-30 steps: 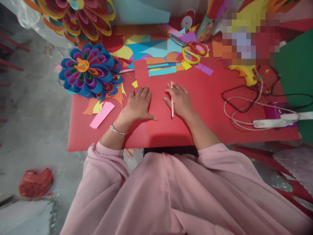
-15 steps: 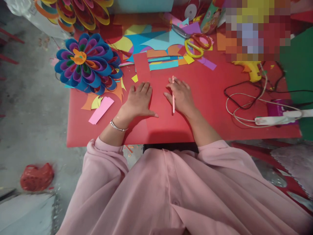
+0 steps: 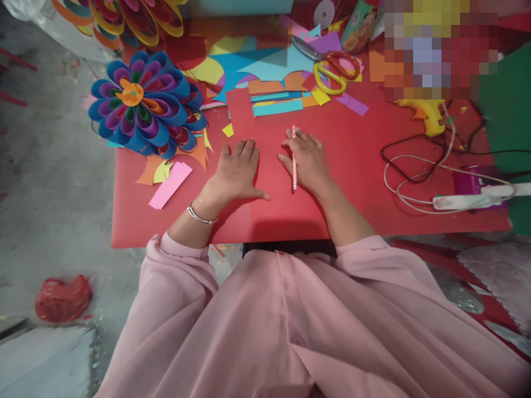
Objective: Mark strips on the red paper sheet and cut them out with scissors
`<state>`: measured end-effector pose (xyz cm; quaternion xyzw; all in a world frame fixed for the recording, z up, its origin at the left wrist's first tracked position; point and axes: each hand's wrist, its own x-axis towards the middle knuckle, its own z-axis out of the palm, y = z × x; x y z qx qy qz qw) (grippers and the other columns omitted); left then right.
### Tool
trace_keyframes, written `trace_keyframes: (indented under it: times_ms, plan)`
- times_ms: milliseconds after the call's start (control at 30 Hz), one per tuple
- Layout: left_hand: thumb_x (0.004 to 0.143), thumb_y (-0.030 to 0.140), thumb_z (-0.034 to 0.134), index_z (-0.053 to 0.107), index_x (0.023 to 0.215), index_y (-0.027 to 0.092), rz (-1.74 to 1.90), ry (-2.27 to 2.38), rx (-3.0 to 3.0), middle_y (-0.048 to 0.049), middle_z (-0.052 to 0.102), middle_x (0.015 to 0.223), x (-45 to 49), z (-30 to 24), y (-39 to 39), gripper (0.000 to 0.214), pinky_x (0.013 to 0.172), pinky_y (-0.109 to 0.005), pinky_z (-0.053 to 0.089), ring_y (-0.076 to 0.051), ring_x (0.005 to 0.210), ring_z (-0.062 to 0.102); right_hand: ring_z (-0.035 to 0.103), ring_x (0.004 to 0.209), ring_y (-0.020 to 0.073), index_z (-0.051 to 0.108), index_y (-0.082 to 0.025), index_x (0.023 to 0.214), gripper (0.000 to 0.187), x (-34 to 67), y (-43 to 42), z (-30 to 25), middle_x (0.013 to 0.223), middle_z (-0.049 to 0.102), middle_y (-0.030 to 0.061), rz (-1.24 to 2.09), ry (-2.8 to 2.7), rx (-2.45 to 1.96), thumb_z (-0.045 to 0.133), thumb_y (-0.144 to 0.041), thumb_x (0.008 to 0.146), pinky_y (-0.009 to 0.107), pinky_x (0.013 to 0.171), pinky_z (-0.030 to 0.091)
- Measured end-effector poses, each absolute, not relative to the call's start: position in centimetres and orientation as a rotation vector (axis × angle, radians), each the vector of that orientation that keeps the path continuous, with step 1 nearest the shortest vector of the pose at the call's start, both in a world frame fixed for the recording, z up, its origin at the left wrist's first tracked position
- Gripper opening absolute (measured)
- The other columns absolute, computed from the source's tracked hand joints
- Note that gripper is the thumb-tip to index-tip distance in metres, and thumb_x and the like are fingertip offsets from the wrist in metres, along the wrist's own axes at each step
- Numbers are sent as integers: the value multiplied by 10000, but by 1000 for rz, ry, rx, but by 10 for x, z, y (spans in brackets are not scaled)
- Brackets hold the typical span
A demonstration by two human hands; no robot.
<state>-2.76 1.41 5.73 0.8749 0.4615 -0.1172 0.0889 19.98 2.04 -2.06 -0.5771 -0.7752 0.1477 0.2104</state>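
Note:
My left hand lies flat on red paper or the red tabletop, fingers spread and thumb pointing right. Its fingertips are just below a red paper strip. My right hand rests to the right, fingers loosely curled, with a slim pink pen held against the index finger and pointing away from me. A faintly edged red sheet seems to lie between and under the hands; its outline is hard to tell from the table.
A blue and purple paper flower stands at the left, near pink strips. Coloured paper scraps and scissors lie at the back. On the right are a yellow glue gun, looped cables and a white power strip.
Both hands and the pen hold nearly the same place. The whole view has shifted very slightly.

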Motion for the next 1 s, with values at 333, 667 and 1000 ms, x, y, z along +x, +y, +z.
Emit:
trace_keyframes:
  times_ms: [333, 667, 1000]
  plan:
    - [765, 795, 813, 335, 1695, 38, -327, 1368, 2599, -326, 266, 1764, -27, 58, 13, 1291, 1297, -677, 191, -528, 1620, 270, 402, 1612, 375, 655, -205, 1373, 384, 199, 20, -17, 1659, 541, 170, 414, -2167, -1626, 526, -424, 1084, 680, 1297, 295]
    - [779, 766, 822, 340, 1698, 55, -333, 1380, 2595, -322, 266, 1765, -25, 60, 12, 1258, 1303, -663, 186, -509, 1630, 263, 456, 1579, 372, 679, -208, 1326, 334, 198, 19, -17, 1622, 582, 173, 356, -2162, -1612, 559, -396, 1076, 681, 1263, 366]
    - [762, 798, 817, 346, 1693, 37, -342, 1376, 2597, -323, 260, 1766, -26, 56, 14, 1291, 1290, -677, 212, -525, 1619, 267, 444, 1591, 351, 683, -226, 1296, 291, 199, 19, -17, 1623, 587, 152, 344, -2161, -1618, 611, -361, 1048, 635, 1277, 367]
